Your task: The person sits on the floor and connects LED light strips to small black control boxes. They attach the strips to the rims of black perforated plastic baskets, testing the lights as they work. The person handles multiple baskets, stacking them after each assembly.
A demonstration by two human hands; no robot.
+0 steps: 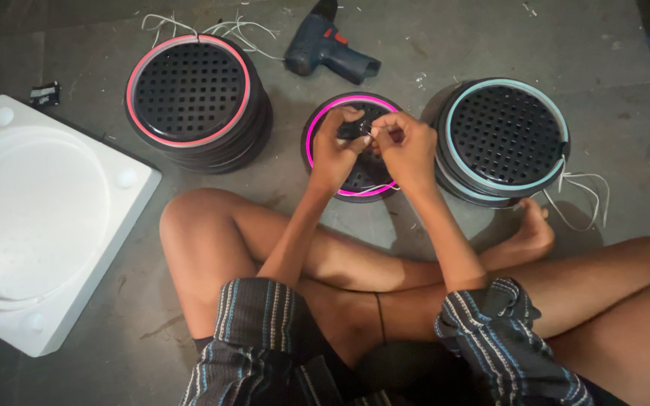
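A seated person's left hand [334,150] and right hand [408,146] meet over a black perforated disc with a glowing magenta ring [317,124] on the concrete floor [445,45] — the left gripping a small dark part, the right pinching thin white wires [380,186]. Flanking it are two stacks of like discs — a red-ringed stack [189,90] to the left, a pale-blue-ringed stack [502,135] to the right — with a cordless drill [329,49] beyond and a white foam tray [39,218] at the floor's left edge.
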